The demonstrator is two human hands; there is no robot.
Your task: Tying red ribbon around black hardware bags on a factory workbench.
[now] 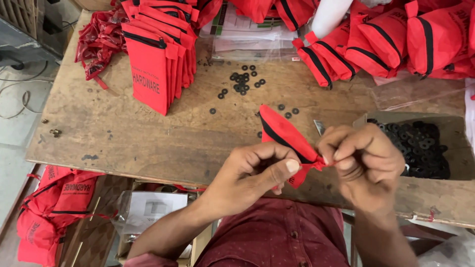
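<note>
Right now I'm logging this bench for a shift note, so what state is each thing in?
Red pouch in hand: neck pinched shut, held above the table.
Left hand: fingers closed on the pouch neck.
Right hand: fingers closed on the pouch's red tie.
Flat pouch stack: unfilled, leaning in a row.
Filled pouches: bulging, piled.
Loose black washers: scattered on the table.
Washer box: open, washers inside.
</note>
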